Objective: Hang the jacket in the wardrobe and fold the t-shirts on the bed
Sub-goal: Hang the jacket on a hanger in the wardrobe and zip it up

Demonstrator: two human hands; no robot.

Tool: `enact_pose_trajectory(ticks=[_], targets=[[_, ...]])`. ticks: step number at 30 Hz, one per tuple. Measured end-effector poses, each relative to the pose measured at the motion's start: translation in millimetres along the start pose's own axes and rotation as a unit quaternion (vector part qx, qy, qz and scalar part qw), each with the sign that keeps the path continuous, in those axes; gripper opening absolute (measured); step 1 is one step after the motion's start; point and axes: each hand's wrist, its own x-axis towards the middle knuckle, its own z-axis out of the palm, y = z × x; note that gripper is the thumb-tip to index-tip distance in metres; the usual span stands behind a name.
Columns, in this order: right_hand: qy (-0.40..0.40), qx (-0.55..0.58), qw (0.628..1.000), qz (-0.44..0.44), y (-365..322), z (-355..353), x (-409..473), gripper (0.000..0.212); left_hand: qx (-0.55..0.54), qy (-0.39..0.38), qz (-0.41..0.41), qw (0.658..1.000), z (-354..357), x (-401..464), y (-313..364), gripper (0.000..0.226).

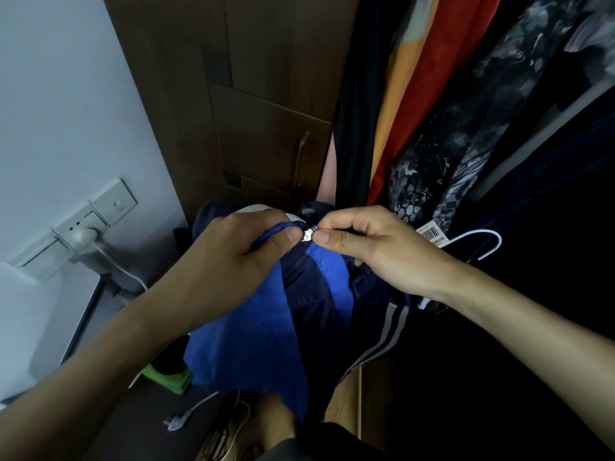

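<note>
A blue and navy jacket (266, 327) with grey sleeve stripes hangs in front of me at the open wardrobe. My left hand (239, 247) grips the blue collar edge beside the zip. My right hand (362, 244) pinches the small metal zip pull (307, 235) between thumb and forefinger. A white hanger hook (489, 239) pokes out to the right of my right hand. No t-shirts or bed are in view.
Hanging clothes fill the wardrobe at upper right: black, orange, red (429, 71) and patterned grey garments. A dark wooden wardrobe door (266, 111) with a handle stands behind. On the left wall is a socket (81, 231) with a plug. Cables and a green object (169, 377) lie on the floor.
</note>
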Motion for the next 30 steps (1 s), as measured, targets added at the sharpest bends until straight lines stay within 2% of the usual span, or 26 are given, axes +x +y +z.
enact_pose_trajectory(ticks=[10,13,16,19,23,28,30], targets=[[-0.013,-0.009,1.0,0.013,2.6,1.7,0.2,0.029,0.019,-0.008,0.013,1.0,3.0,-0.1,-1.3,0.02],[-0.019,-0.022,1.0,0.012,2.4,0.8,0.3,0.026,0.039,0.008,0.027,0.999,6.0,-1.1,-4.8,0.024],[-0.019,-0.053,0.998,0.004,1.8,1.0,1.2,0.025,0.055,0.029,0.049,0.997,8.7,-3.2,-6.7,0.015],[-0.022,-0.101,0.995,-0.007,0.6,0.8,3.6,0.026,0.066,0.054,0.062,0.994,13.0,-4.2,-8.7,0.017],[-0.021,-0.128,0.992,-0.007,0.7,2.4,4.5,0.031,0.143,0.08,0.089,0.982,21.2,-6.4,-11.0,0.02],[-0.031,-0.172,0.985,-0.005,9.0,4.6,1.2,0.032,0.254,0.042,0.108,0.96,29.7,-11.5,-23.8,0.027],[-0.02,-0.188,0.982,-0.015,12.1,6.2,-0.4,0.031,0.256,0.008,0.125,0.959,30.3,-12.9,-26.2,0.033]])
